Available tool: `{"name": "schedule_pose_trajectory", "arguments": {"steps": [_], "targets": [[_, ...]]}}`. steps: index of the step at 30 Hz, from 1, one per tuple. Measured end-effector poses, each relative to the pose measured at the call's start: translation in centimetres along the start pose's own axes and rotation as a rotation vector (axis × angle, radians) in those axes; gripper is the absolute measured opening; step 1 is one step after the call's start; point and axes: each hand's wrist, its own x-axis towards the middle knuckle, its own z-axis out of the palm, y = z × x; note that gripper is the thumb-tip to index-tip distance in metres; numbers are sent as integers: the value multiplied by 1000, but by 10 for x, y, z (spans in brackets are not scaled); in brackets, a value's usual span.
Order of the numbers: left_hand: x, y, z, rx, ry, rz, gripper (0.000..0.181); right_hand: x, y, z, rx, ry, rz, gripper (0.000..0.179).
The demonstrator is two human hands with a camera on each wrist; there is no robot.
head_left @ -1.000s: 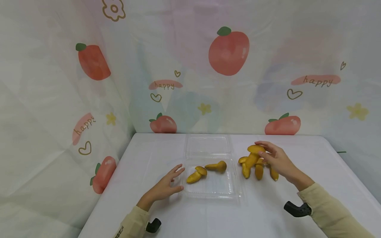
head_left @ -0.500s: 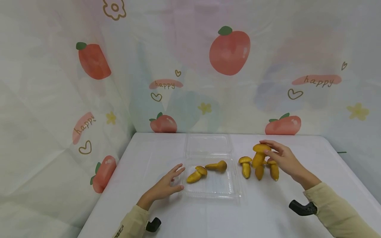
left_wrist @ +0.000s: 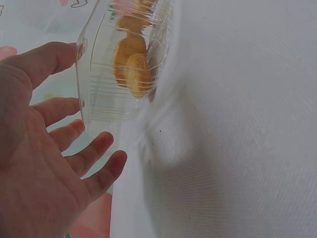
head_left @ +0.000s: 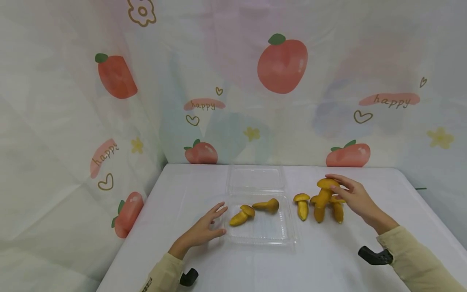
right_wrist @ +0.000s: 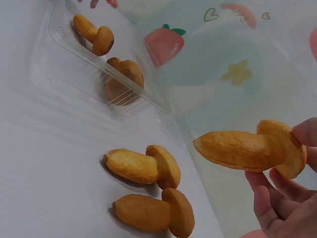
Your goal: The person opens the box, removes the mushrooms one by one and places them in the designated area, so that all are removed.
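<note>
My right hand pinches a yellow mushroom by its cap, stem pointing down, above the table. In the right wrist view the held mushroom hangs apart from the ones lying below. Three more mushrooms lie under and beside it, among them the leftmost mushroom and the rightmost mushroom; the held one partly hides the middle one. My left hand has its fingers spread at the left side of a clear plastic container; thumb and fingertips are at its rim.
Inside the container lie two mushrooms, one tilted mushroom and one sideways mushroom. Its clear lid lies folded back behind it. A printed cloth hangs behind the white table.
My right hand has moved to the right with the mushroom, uncovering the leftmost mushroom on the table. The left hand has stayed at the container's rim.
</note>
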Motion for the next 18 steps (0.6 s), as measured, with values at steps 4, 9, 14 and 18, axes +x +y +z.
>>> {"name": "schedule_pose_trajectory", "arguments": {"steps": [4,9,14,18], "targets": [[0,0,0,-5,0,1,71,-2,3,-3,-13,10,23,50],[0,0,0,-7,0,2,71,-2,6,-7,-26,19,24,50],[0,0,0,-10,0,-5,71,-1,8,-11,-34,23,23,51],[0,0,0,-3,3,-6,71,-1,12,-14,-42,26,32,50]]}}
